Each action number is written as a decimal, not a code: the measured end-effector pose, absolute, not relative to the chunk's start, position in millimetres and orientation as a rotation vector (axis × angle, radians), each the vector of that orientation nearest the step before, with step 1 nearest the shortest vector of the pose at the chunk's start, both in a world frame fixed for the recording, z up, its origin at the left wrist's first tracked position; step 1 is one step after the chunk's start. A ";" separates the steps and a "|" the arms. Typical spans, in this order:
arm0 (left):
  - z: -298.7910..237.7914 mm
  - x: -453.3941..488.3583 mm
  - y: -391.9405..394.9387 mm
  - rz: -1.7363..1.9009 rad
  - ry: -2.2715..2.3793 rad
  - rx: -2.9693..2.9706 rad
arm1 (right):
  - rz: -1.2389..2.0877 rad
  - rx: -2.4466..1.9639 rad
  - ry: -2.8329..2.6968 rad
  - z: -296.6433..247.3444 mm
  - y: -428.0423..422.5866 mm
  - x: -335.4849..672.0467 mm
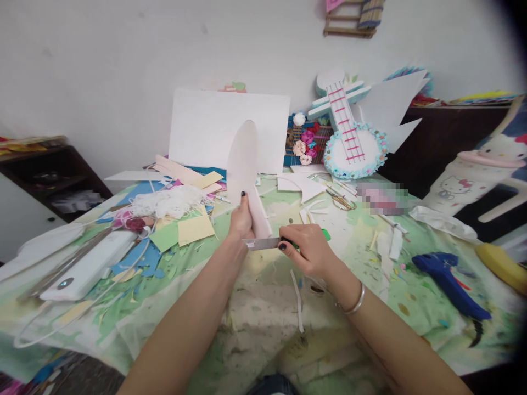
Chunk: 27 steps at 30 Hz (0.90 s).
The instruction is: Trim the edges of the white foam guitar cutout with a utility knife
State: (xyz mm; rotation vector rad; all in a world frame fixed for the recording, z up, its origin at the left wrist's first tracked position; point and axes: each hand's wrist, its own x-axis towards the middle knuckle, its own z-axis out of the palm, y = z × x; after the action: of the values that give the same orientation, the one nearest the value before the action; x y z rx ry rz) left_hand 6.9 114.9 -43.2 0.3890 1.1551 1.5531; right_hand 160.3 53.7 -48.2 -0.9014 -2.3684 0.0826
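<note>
Think of a clock with the white board piece (242,159) at its middle. It stood up in the left hand (241,220), held over the table. That hand squeezed its low part, thumb on the front; the other fingers were hidden. The right hand (308,249), at four o'clock, had its fingers wrapped tight around a knife (262,243). The flat blade lay across by the low end of the board, but I could not tell if it touched.

The top was round already, so that part looked done. The low end seemed to be the part being worked on. How much was left, I could not tell. A thin white strip (297,302) lay at five o'clock, maybe a cut-off bit.

The blade's tip was very near the left wrist, so there was little room at that side. The most room was at six, over the spotty cloth (259,296). A string pile (168,200) crowded nine o'clock, a big white sheet (197,131) stood behind at eleven, and a blue glue gun (450,285) lay well apart at four.
</note>
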 end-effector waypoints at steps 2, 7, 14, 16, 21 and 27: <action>-45.4 7.0 116.2 1.561 1.203 0.441 | 0.049 -0.927 -2.379 -49.3 53.9 159.9; -46.4 8.8 115.1 1.536 1.221 0.491 | 0.006 -0.963 -2.381 -50.4 54.6 159.3; -45.5 10.2 114.0 1.558 1.219 0.484 | -0.012 -0.978 -2.373 -50.7 54.1 158.3; -46.7 10.0 114.4 1.558 1.223 0.485 | -0.018 -0.979 -2.373 -50.8 53.9 158.2; -49.8 9.3 115.6 1.549 1.228 0.516 | -0.023 -1.004 -2.371 -50.6 53.2 157.8; -45.8 9.6 114.3 1.510 1.233 0.502 | -0.021 -1.011 -2.367 -51.6 54.5 157.8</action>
State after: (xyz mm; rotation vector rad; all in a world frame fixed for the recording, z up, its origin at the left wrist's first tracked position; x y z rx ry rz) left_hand 9.6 114.3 -45.8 0.5019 1.2334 1.5098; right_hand 157.8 54.5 -51.6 -1.0107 -2.3666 -0.0213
